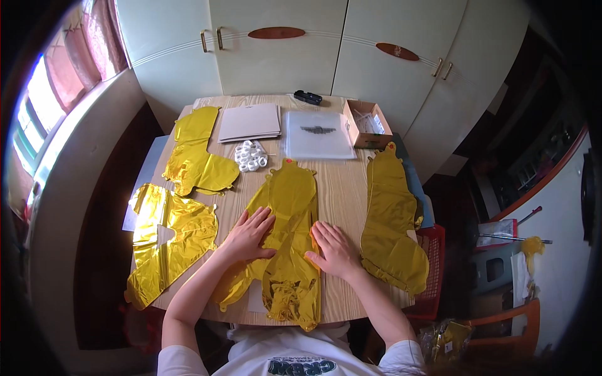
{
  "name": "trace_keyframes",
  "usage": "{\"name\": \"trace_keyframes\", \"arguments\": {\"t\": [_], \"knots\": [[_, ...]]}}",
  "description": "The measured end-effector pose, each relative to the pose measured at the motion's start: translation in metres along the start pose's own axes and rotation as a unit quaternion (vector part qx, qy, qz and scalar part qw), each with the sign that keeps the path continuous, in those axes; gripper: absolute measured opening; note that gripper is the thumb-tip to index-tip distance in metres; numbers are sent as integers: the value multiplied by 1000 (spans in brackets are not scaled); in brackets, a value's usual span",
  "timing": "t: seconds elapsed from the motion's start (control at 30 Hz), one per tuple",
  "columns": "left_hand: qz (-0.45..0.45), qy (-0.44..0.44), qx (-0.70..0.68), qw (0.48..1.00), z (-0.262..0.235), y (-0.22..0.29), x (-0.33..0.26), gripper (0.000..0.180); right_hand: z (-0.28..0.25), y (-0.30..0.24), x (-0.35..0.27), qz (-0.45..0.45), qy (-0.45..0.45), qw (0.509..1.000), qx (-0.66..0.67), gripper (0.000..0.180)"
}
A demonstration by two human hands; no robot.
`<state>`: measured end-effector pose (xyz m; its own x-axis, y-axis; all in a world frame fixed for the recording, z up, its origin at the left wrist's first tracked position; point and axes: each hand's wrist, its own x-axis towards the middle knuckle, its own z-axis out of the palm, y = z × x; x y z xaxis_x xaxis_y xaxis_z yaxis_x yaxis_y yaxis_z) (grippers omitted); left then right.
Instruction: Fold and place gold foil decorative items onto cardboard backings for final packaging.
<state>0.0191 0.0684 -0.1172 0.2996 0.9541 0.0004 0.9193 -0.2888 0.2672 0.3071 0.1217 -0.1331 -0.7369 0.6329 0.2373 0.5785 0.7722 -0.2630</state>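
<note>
A flat, uninflated gold foil balloon (pixel 291 194) lies in the middle of the wooden table, its lower part folded and wrinkled. My left hand (pixel 248 238) rests on its left side, palm down with fingers stretched out. At the balloon's right edge, my right hand (pixel 332 249) lies flat, partly on the foil and partly on the tabletop. Between the balloon's lower parts, a pale card (pixel 256 298) peeks out. Similar flat gold balloons lie around it: one at the upper left (pixel 191 147), another at the lower left (pixel 182 232) and one at the right (pixel 390 216).
Toward the back are grey cardboard sheets (pixel 249 122), clear plastic bags (pixel 316 141), a heap of white rings (pixel 251 156), an open cardboard box (pixel 374 139) and a black object (pixel 308 97). A red basket (pixel 431 266) and wooden chair (pixel 530 323) stand right of the table (pixel 342 188).
</note>
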Motion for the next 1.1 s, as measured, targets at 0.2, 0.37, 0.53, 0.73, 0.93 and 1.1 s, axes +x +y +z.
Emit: {"name": "trace_keyframes", "arguments": {"t": [0.2, 0.37, 0.53, 0.73, 0.93, 1.1], "knots": [[-7, 10, 7, 1000, 2, 3, 2, 100, 0, -1, 1, 1, -19, 1000, -20, 75], [-14, 14, 0, 1000, 3, 5, 3, 98, -1, -2, 1, 10, -41, 999, -32, 76], [-8, 27, 8, 1000, 2, 7, 2, 95, -5, -3, 3, 20, -68, 997, -35, 76], [-15, 24, 12, 1000, 1, 9, 3, 95, -4, -5, 2, 30, -91, 995, -35, 78], [-17, 27, 11, 999, 1, 9, 1, 94, -3, -7, 3, 32, -101, 994, -35, 80], [-17, 27, 17, 999, 3, 8, 2, 93, -4, -8, 2, 23, -90, 995, -35, 76]]}}
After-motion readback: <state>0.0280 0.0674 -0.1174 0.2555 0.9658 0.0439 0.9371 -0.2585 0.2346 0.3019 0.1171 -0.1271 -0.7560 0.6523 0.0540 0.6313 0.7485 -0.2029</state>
